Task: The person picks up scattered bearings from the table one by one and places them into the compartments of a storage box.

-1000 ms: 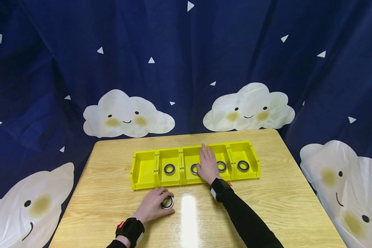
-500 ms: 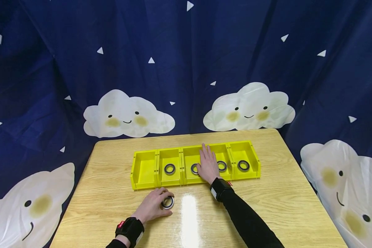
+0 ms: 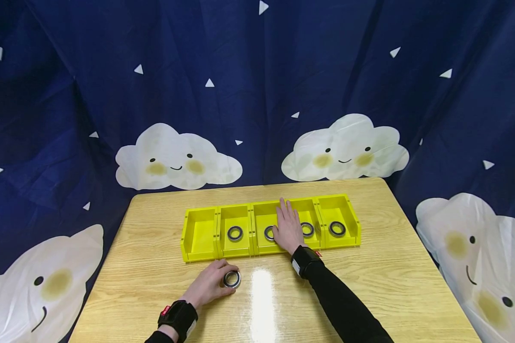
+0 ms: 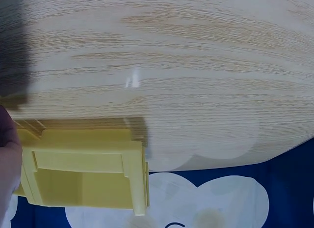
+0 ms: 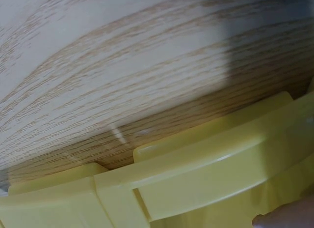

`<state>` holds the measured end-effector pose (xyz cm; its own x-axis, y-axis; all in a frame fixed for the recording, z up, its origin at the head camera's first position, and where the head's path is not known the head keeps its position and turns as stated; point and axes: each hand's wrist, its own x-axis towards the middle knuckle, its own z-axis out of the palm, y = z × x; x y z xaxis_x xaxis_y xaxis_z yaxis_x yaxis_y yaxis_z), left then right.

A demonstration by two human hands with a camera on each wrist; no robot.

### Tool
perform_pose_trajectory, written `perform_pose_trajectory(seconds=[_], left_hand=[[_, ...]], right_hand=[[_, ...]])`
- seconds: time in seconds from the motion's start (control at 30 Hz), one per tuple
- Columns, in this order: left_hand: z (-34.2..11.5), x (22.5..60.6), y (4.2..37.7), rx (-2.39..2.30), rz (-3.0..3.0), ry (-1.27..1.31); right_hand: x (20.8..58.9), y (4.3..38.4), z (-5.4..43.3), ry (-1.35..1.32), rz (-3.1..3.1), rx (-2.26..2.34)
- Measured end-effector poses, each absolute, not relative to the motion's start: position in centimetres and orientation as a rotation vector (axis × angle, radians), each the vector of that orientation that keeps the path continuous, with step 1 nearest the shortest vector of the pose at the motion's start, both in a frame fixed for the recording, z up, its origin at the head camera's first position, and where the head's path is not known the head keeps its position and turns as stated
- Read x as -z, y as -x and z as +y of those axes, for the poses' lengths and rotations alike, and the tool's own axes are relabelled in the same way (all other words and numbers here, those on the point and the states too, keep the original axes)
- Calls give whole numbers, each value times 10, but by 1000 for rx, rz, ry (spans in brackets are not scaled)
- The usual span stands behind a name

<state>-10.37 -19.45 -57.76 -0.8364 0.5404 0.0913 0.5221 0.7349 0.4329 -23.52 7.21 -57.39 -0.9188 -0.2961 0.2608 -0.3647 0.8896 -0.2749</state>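
In the head view my left hand (image 3: 208, 285) is low over the wooden table, fingers and thumb curled around a ball bearing (image 3: 232, 279) with a dark seal and shiny steel rim. My right hand (image 3: 289, 231) reaches into the row of yellow bins (image 3: 234, 209), fingers straight and pointing at the back wall. It lies between two more bearings: one (image 3: 269, 233), partly hidden by the thumb, in the middle bin, and another (image 3: 307, 230) just right of the hand. In the right wrist view a fingertip (image 5: 284, 217) shows above a yellow bin floor.
Further bearings lie in the second bin from the left (image 3: 235, 233) and the rightmost bin (image 3: 336, 229). The bins stand side by side on the wooden table (image 3: 154, 238). Behind hangs a dark blue curtain (image 3: 257, 95) with cloud prints.
My left thumb and fingers have drawn closer together around the bearing, which stays nearly in place. The right hand has not moved.
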Motion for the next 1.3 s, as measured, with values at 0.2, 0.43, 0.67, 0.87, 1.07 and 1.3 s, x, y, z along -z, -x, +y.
perform_pose_trajectory(seconds=[0.2, 0.43, 0.67, 0.87, 1.07, 1.3], left_hand=[[-194, 578, 105, -687, 2932, -888], [-196, 575, 108, -767, 2994, -826], [-200, 569, 112, -798, 3033, -759], [-205, 563, 115, -839, 3089, -689], [-209, 556, 116, -910, 3143, -626], [-214, 552, 120, -961, 3233, -653]], right_hand=[[575, 235, 72, -512, -2834, -462], [576, 236, 73, -520, -2806, -474], [576, 236, 74, -516, -2806, -483], [574, 234, 73, -511, -2820, -496], [572, 233, 72, -505, -2836, -488], [570, 232, 72, -498, -2842, -497]])
